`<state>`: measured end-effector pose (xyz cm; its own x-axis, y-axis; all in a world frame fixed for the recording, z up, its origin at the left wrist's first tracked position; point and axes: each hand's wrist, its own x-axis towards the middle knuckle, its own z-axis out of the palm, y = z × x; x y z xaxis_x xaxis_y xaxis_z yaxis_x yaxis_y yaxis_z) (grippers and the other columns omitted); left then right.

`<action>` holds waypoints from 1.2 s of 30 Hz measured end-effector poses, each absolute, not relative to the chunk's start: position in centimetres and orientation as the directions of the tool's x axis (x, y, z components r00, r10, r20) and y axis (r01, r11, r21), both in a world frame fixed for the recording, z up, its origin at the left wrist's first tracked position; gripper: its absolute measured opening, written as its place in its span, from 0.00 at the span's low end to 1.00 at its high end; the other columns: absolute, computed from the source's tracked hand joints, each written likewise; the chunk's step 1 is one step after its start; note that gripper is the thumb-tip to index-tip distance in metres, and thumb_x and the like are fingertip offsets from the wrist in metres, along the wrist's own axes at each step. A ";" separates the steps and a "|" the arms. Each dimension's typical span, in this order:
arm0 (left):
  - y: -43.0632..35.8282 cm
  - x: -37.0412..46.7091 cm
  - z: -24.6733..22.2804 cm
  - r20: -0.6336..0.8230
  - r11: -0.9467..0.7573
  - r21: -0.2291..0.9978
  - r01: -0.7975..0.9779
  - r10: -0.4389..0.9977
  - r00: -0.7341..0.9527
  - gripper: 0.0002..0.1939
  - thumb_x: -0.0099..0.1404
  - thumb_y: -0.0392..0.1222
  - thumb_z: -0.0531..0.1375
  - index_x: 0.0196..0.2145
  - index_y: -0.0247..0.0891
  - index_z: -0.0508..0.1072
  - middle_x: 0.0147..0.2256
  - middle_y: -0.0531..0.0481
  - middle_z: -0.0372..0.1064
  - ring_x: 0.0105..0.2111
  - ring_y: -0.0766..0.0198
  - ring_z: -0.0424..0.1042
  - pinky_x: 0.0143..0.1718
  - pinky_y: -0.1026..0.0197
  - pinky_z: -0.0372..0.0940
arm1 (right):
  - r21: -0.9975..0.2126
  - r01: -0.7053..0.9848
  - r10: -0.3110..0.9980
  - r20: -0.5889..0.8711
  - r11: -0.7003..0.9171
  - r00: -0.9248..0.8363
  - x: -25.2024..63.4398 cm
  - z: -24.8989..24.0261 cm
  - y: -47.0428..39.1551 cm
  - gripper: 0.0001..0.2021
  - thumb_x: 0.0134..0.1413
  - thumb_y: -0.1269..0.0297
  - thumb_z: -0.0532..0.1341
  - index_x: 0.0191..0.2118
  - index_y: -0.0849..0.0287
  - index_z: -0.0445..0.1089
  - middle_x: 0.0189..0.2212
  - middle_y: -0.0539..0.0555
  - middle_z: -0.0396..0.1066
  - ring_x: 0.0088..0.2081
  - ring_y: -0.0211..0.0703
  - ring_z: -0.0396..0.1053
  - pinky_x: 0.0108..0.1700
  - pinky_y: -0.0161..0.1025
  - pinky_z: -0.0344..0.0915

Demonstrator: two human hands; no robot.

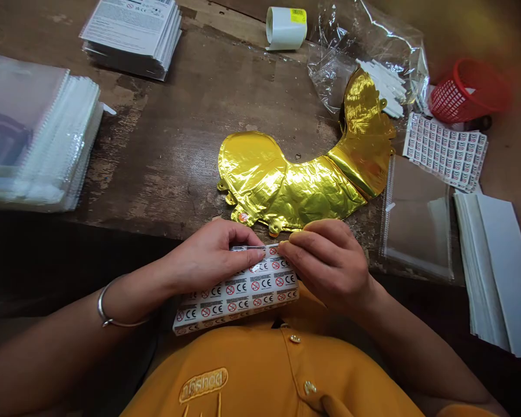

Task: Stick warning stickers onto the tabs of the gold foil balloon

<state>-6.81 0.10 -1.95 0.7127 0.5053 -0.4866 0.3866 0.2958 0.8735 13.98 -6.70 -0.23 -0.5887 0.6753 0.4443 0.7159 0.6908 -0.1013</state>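
My left hand (219,252) grips a sheet of printed labels (243,289) by its top edge, thumb in front. Rows of CE and warning marks cover the sheet, which bends over near my lap. At the sheet's top right corner the fingers of my right hand (330,258) are pinched together against the edge; whether a single label is between them is hidden. Just beyond both hands a flat gold foil balloon (304,191) lies curved on the table (191,127), its small tabs toward me. One tab carries a small round reddish mark.
Stacked clear plastic sleeves (65,145) and printed cards (130,35) occupy the left. At the back are a white label roll (285,29) and a clear bag (330,75) with white sticks. Rightward sit a red basket (454,95), another label sheet (446,152), a sleeve (417,217) and white card strips (503,260).
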 end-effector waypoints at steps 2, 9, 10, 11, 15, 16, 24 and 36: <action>0.1 -6.8 -2.0 -0.499 0.309 0.866 0.393 0.499 0.708 0.12 0.61 0.47 0.61 0.32 0.36 0.77 0.28 0.52 0.73 0.26 0.68 0.67 0.25 0.67 0.61 | -0.042 0.681 0.610 0.489 0.731 -0.624 14.0 -0.4 -6.8 0.05 0.55 0.74 0.61 0.38 0.64 0.72 0.30 0.57 0.73 0.34 0.46 0.64 0.35 0.44 0.63; 0.1 -7.1 -1.9 -0.469 0.252 0.883 0.396 0.522 0.712 0.10 0.61 0.46 0.60 0.32 0.36 0.76 0.28 0.53 0.73 0.27 0.69 0.67 0.26 0.68 0.61 | -0.224 0.705 0.723 0.403 0.673 -0.561 13.7 -0.6 -6.4 0.04 0.53 0.75 0.62 0.37 0.65 0.69 0.31 0.58 0.70 0.33 0.43 0.62 0.36 0.44 0.64; 0.2 -7.1 -1.9 -0.473 0.263 0.881 0.393 0.513 0.716 0.11 0.61 0.46 0.60 0.32 0.36 0.76 0.28 0.53 0.72 0.27 0.69 0.66 0.26 0.68 0.61 | -0.233 0.708 0.729 0.398 0.667 -0.556 13.6 -0.5 -6.3 0.04 0.53 0.75 0.62 0.36 0.65 0.68 0.31 0.58 0.69 0.33 0.43 0.61 0.36 0.44 0.64; 0.3 -7.1 -2.0 -0.479 0.277 0.878 0.391 0.502 0.720 0.11 0.61 0.47 0.60 0.32 0.36 0.76 0.28 0.53 0.72 0.27 0.68 0.66 0.26 0.68 0.61 | -0.237 0.709 0.733 0.392 0.664 -0.555 13.4 -0.4 -6.2 0.03 0.53 0.75 0.62 0.35 0.64 0.68 0.30 0.58 0.69 0.33 0.43 0.60 0.35 0.44 0.63; 0.6 -7.2 -2.4 -0.531 0.330 0.846 0.418 0.460 0.711 0.13 0.61 0.49 0.60 0.32 0.35 0.75 0.28 0.52 0.72 0.26 0.67 0.67 0.25 0.66 0.61 | -0.356 0.689 0.772 0.368 0.631 -0.518 12.9 0.3 -6.4 0.03 0.54 0.75 0.61 0.33 0.63 0.66 0.29 0.56 0.67 0.32 0.42 0.60 0.35 0.43 0.62; 0.5 -7.2 -2.4 -0.534 0.317 0.845 0.431 0.460 0.709 0.13 0.61 0.49 0.60 0.32 0.35 0.75 0.28 0.52 0.72 0.26 0.67 0.68 0.25 0.66 0.61 | -0.420 0.684 0.801 0.365 0.596 -0.474 12.9 0.5 -6.4 0.03 0.55 0.75 0.60 0.32 0.62 0.66 0.29 0.55 0.67 0.33 0.42 0.61 0.35 0.42 0.62; -0.4 -9.2 -1.2 0.204 -0.772 0.501 0.392 0.546 0.813 0.09 0.67 0.37 0.54 0.37 0.39 0.76 0.44 0.48 0.76 0.45 0.55 0.74 0.54 0.46 0.60 | -0.917 0.397 0.941 0.174 0.047 0.292 13.0 -0.9 -3.9 0.02 0.56 0.67 0.63 0.33 0.57 0.69 0.29 0.49 0.69 0.31 0.38 0.67 0.36 0.39 0.65; 1.6 -9.5 -4.2 0.114 -0.859 0.380 0.343 0.412 0.904 0.10 0.65 0.29 0.52 0.39 0.33 0.73 0.56 0.40 0.67 0.59 0.54 0.64 0.65 0.40 0.45 | -0.715 0.695 0.945 0.273 0.073 0.181 10.1 -4.9 -0.9 0.05 0.53 0.67 0.62 0.28 0.57 0.70 0.32 0.54 0.71 0.41 0.46 0.67 0.45 0.47 0.64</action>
